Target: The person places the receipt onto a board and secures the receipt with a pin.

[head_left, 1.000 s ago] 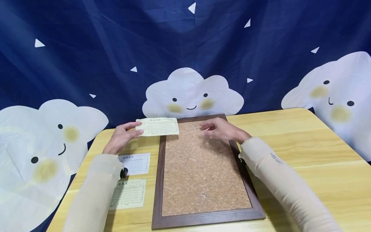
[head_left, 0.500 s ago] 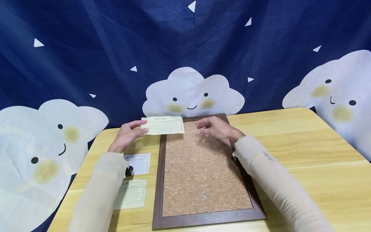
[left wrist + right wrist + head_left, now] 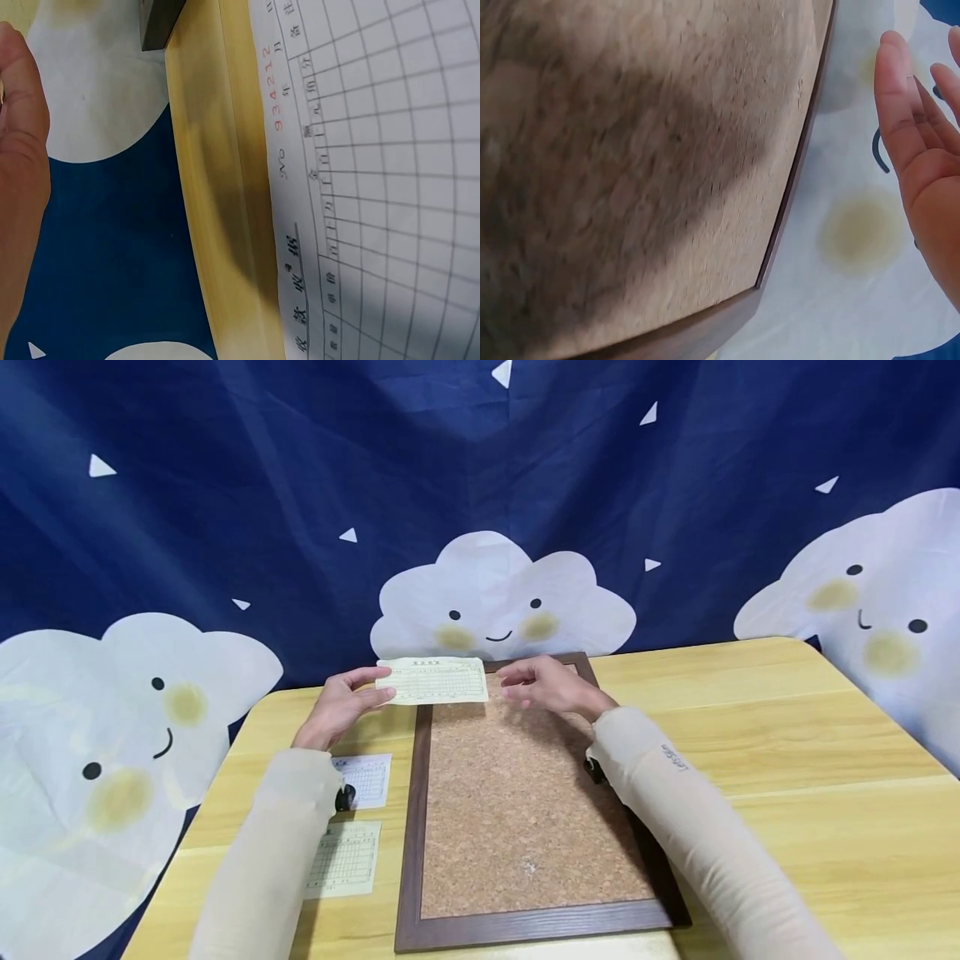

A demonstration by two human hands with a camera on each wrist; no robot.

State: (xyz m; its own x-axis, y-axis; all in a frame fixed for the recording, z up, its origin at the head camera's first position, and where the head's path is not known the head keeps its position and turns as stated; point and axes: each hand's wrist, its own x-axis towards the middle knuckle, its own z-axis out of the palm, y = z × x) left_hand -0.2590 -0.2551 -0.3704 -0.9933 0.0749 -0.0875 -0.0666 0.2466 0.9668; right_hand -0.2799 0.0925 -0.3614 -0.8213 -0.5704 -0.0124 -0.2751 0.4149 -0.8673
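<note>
Near the far end of the table, my left hand (image 3: 337, 706) pinches the left edge of a pale yellow printed receipt slip (image 3: 438, 681) between thumb and fingers. The slip is raised over the top left corner of a framed cork board (image 3: 525, 793). My right hand (image 3: 551, 685) hovers above the board's upper part, just right of the slip's free edge and apart from it. Its fingers (image 3: 900, 105) are loosely bent with a gap to the thumb, and I see nothing between them. In the left wrist view, the held slip is out of sight.
Left of the board lie a white receipt (image 3: 382, 180) and, nearer, a yellow-green receipt (image 3: 347, 860), both partly behind my left arm. The dark wooden frame (image 3: 540, 922) rests on the wooden table (image 3: 787, 760). A blue cloth with clouds (image 3: 480, 460) hangs behind the table.
My left hand has carried the slip rightward, further over the board's top edge. The right hand has shifted slightly left, so the gap between it and the slip is smaller.
</note>
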